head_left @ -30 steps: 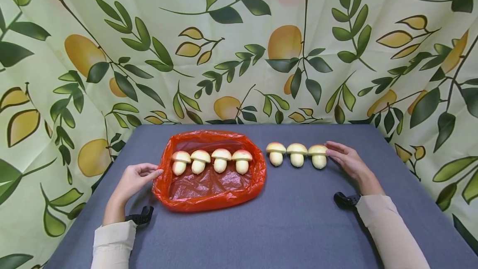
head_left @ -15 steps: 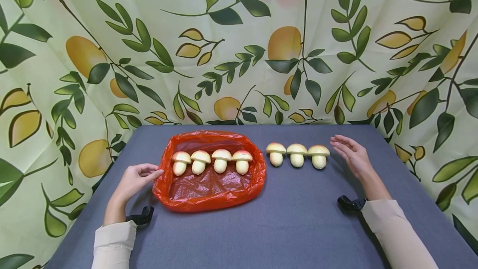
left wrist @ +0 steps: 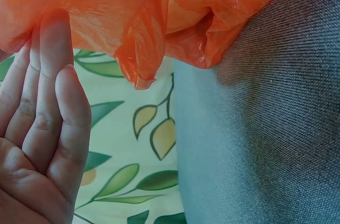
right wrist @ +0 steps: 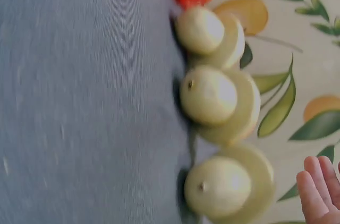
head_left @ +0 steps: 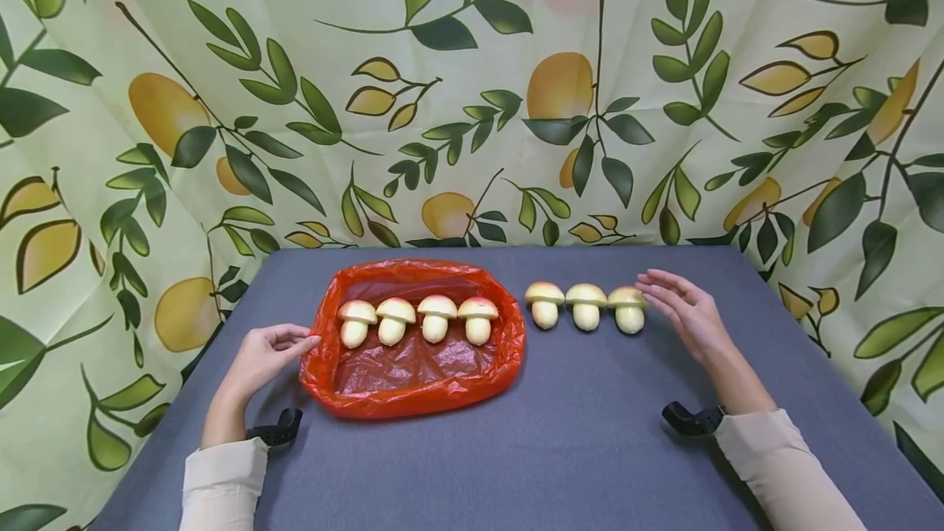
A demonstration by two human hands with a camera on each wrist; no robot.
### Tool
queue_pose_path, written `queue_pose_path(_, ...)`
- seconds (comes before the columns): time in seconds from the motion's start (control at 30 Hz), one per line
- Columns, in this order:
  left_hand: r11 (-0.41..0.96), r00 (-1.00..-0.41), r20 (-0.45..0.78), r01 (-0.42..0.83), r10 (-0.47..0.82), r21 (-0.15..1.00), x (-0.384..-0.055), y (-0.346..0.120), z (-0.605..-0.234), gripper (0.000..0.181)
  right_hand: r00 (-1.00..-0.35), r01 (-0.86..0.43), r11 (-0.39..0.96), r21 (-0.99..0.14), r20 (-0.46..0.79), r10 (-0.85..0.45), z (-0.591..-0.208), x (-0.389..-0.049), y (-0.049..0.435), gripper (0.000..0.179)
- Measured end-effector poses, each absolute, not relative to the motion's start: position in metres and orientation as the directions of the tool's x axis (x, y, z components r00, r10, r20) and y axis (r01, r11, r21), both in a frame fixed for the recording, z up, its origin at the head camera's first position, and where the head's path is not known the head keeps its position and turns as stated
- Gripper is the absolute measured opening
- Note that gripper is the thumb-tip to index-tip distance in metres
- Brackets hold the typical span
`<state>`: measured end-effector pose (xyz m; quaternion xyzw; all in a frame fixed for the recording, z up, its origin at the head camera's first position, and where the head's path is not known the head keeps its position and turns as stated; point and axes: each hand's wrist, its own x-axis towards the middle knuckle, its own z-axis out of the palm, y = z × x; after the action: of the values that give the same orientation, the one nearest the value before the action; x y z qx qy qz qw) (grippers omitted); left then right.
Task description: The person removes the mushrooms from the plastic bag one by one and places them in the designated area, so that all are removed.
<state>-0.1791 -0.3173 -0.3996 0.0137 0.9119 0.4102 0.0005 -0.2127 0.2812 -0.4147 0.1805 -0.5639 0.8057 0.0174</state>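
The nearer right hand (head_left: pixel 689 316), fingers straight and empty, has the end mushroom (head_left: pixel 629 314) just left, cap (head_left: pixel 624 297) toward the tabletop's (head_left: pixel 560 449) back edge.

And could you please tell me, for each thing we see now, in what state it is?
Red bag: open, rim bunched, mushrooms inside.
Four mushrooms in the bag: in a row, stems toward the person.
Three mushrooms outside: in a row on the table, stems toward the person.
Left hand: holding the bag's left rim.
Right hand: holding nothing, fingers extended.
Table: cloth-covered.
Printed backdrop: hanging, lightly creased.
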Motion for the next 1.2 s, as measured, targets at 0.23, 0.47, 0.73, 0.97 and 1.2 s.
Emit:
queue_pose_path(0.23,0.663,-1.0,0.003,0.019,0.026,0.748,-0.179,-0.317,-0.399,0.037,-0.918,-0.203,-0.314,-0.927,0.292,-0.269,-0.416,-0.207,0.259,0.029)
queue_pose_path(0.47,0.668,-1.0,-0.004,0.012,0.022,0.744,-0.179,-0.317,-0.398,0.037,-0.913,-0.197,-0.268,-0.943,0.276,-0.3,-0.417,-0.203,0.239,0.028)
queue_pose_path(0.73,0.658,-1.0,-0.005,0.016,0.03,0.753,-0.179,-0.317,-0.399,0.037,-0.888,-0.188,-0.307,-0.933,0.295,-0.352,-0.418,-0.201,0.221,0.029)
queue_pose_path(0.97,0.662,-1.0,-0.009,0.013,0.03,0.749,-0.179,-0.316,-0.4,0.038,-0.89,-0.18,-0.263,-0.948,0.271,-0.366,-0.419,-0.201,0.21,0.028)
queue_pose_path(1.2,0.661,-1.0,-0.004,0.017,0.029,0.75,-0.18,-0.317,-0.4,0.037,-0.905,-0.168,-0.195,-0.966,0.229,-0.358,-0.417,-0.201,0.198,0.034)
